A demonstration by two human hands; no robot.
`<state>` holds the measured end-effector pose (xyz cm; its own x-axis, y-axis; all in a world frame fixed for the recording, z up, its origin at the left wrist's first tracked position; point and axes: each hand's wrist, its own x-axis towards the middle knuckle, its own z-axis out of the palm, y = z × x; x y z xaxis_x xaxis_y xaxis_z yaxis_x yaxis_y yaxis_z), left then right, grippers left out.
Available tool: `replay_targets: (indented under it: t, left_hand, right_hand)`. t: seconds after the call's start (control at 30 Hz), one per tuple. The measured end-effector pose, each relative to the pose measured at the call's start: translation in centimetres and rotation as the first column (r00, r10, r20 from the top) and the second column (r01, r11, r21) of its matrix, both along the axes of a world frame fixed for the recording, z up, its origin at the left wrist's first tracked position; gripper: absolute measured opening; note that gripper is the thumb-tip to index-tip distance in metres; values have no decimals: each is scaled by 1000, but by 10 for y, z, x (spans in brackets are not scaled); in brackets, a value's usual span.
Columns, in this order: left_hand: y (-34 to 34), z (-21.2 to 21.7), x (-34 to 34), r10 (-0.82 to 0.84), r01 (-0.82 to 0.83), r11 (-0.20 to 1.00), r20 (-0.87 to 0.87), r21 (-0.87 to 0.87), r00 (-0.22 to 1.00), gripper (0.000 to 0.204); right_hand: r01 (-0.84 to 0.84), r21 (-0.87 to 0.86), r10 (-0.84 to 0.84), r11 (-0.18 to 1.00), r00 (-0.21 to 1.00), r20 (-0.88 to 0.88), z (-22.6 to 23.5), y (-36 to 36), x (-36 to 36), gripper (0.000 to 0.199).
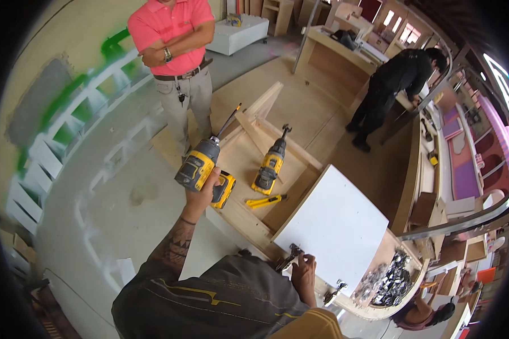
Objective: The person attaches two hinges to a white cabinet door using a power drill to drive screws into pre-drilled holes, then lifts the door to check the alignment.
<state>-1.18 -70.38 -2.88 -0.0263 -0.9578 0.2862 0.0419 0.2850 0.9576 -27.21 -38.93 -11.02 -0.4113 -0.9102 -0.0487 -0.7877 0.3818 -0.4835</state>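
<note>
My left hand (199,196) grips a yellow-and-black cordless impact driver (198,164), held up with its long bit pointing away from me. My right hand (304,278) is at the near edge of a white panel (333,223), its fingers closed on a metal cabinet hinge (294,249). A second metal hinge (335,290) sits farther right along the same edge. Beyond the panel, a yellow-and-black cordless drill (270,165) stands on the wooden surface, and a yellow utility knife (266,200) lies close by.
A round-ended tray (379,311) at the right holds many loose metal hinges. A wooden frame (258,99) projects from the far side of the bench. One person in a pink shirt (172,34) stands across from me; another in dark clothes (398,85) bends over a bench at the right.
</note>
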Motion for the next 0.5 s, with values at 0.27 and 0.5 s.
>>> replay_targets:
  t: [0.27, 0.5]
  left_hand:
    - [-84, -79, -54, 23, -25, 999, 99, 24, 995, 29]
    - [-115, -146, -65, 73, -60, 994, 140, -94, 988, 35]
  right_hand:
    - [7, -139, -8, 990, 1000, -4, -5, -1, -15, 41]
    - [342, -287, -368, 895, 929, -43, 9, 51, -67, 36]
